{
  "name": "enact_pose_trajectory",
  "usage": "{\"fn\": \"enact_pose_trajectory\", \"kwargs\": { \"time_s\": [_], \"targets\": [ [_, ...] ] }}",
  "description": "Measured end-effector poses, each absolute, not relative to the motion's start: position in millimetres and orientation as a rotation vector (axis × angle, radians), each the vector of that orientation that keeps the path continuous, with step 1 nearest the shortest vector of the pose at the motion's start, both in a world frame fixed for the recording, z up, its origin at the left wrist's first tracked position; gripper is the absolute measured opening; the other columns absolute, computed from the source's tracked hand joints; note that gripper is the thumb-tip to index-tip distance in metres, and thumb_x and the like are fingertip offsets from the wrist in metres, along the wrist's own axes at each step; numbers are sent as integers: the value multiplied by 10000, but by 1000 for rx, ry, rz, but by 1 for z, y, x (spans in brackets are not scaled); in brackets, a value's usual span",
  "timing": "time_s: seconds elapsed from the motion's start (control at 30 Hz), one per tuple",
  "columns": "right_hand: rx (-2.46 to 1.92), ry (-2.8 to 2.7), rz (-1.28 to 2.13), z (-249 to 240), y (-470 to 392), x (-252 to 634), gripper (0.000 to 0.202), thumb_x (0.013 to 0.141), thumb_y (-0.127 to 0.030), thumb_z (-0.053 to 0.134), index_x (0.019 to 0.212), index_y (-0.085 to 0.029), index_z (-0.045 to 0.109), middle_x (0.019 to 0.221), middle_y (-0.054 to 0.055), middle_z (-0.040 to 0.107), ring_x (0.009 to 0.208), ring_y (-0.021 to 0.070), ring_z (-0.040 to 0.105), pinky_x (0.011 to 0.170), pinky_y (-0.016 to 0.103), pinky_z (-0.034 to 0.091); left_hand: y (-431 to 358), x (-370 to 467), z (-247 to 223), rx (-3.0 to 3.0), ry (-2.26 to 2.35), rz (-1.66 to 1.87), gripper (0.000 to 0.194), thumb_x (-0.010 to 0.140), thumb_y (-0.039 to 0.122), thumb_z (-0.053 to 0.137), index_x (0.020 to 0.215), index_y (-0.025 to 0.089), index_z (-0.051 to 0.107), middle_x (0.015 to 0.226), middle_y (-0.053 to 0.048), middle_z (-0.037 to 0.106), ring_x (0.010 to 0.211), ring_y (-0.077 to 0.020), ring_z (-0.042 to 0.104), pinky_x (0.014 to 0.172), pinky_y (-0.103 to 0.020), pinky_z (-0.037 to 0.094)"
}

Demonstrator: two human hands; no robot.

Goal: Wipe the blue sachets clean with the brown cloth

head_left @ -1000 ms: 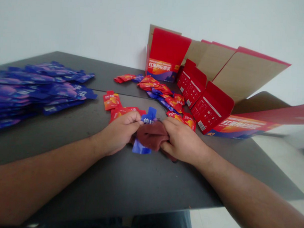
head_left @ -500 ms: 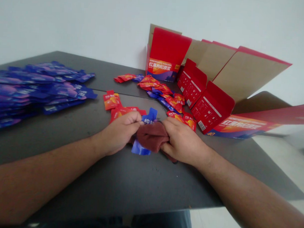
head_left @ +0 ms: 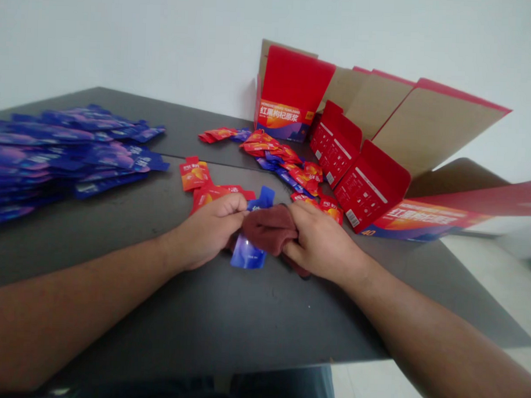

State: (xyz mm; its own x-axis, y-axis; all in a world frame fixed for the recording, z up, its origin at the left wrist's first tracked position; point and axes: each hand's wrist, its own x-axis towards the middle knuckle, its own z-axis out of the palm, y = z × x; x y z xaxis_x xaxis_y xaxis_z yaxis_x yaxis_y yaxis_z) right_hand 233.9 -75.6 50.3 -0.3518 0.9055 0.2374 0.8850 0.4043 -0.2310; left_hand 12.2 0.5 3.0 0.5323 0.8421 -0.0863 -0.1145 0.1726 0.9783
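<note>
A blue pouch (head_left: 248, 255) with a narrow tab at its top is held over the near part of the table. My left hand (head_left: 212, 229) is closed at the pouch's left edge, its thumb on top. The fingers of my right hand (head_left: 322, 241) are wrapped round a brown cloth (head_left: 269, 228), which lies across the middle of the pouch. Some brown cloth also shows behind the pouch, by my left fingers. The cloth hides the pouch's middle and most of its printed lettering.
A heap of blue pouches (head_left: 88, 152) covers the table's left side. Red pouches (head_left: 220, 193) lie just beyond my hands, and a mixed row of red and blue pouches (head_left: 288, 165) runs along the boxes. Red cartons (head_left: 370, 182) with raised flaps stand at the right.
The cloth has shifted slightly up and right over the pouch with my right hand. More of the pouch's lower end shows, and less of its upper lettering. My left hand has barely moved.
</note>
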Motion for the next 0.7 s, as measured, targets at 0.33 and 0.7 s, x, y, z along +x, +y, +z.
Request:
{"fn": "enact_pose_trajectory", "kwargs": {
  "time_s": [0.33, 0.7],
  "targets": [
    [-1549, -2334, 77, 50, -76, 234, 144, 900, -211, 664, 1036, -208, 617, 987, 59, 638, 895, 230, 600, 815, 360, 494, 0, 13, 5, 1216, 774, 763, 286, 893, 305, 769, 813, 214, 510, 673, 35, 549, 555, -105, 502, 528, -233, 397],
    [-1590, -2295, 70, 50, -76, 235, 154, 892, -201, 664, 1036, -212, 612, 998, 59, 642, 896, 228, 603, 816, 357, 498, 2, 11, 1, 1222, 771, 749, 258, 914, 306, 752, 830, 222, 524, 670, 37, 552, 545, -111, 513, 524, -234, 396]
  ]
}}
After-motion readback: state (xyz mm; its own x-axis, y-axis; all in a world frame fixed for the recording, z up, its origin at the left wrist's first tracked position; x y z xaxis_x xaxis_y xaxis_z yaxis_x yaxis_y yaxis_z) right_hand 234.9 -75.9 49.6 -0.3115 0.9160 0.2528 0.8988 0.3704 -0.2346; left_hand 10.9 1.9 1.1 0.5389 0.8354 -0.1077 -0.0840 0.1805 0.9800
